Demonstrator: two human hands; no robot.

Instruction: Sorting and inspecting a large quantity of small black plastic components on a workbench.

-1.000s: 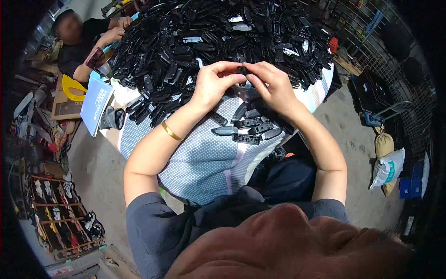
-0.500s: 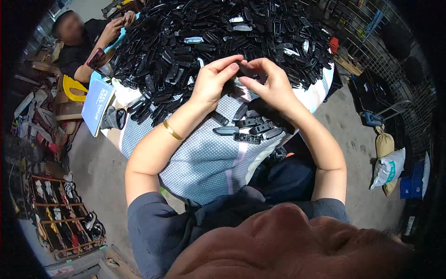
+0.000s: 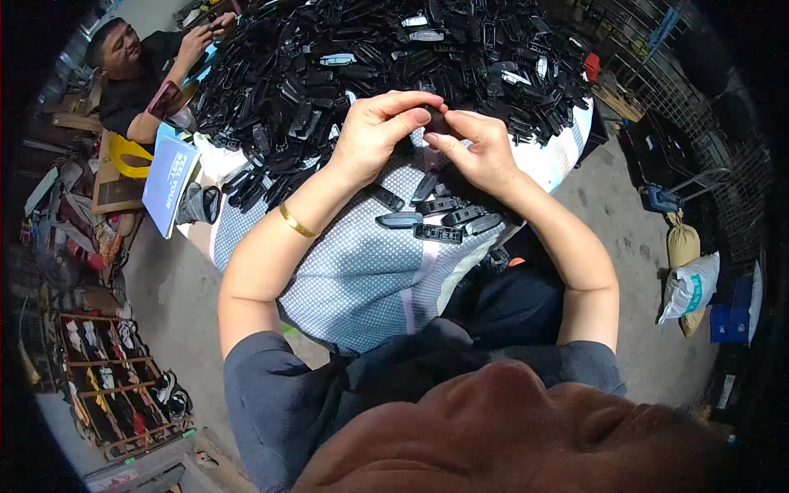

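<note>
Here we are at the cloth [image 3: 329, 308], and one dark piece [image 3: 436, 123] sits up between two bare hands, just this side of the big heap [image 3: 378, 72]. The right hand [image 3: 485, 152] has its thumb and forefinger nipped on that piece, hardly any gap; the left hand [image 3: 374, 135] meets it from the other side, thumb and forefinger drawn nearly together, though whether they truly grip I cannot tell. How far along? Early days, I'd judge: that heap spreads right across the far side, far too many black pieces to count, while nearer the body lies a small group [image 3: 438, 233], seven I can pick out plainly, perhaps more in the shadow by the right wrist. Whether those seven are done or waiting, the view doesn't settle; they look apart from the heap, lying this way and that. The piece in hand looks unfinished to me, as the fingers are busy on it. Count the rest: one gold bracelet [image 3: 297, 220] on the left forearm, one blue book [image 3: 170, 185] at the cloth's left edge, one co-worker [image 3: 136, 94] beyond it, two sacks [image 3: 690, 287] on the floor to the right.
</note>
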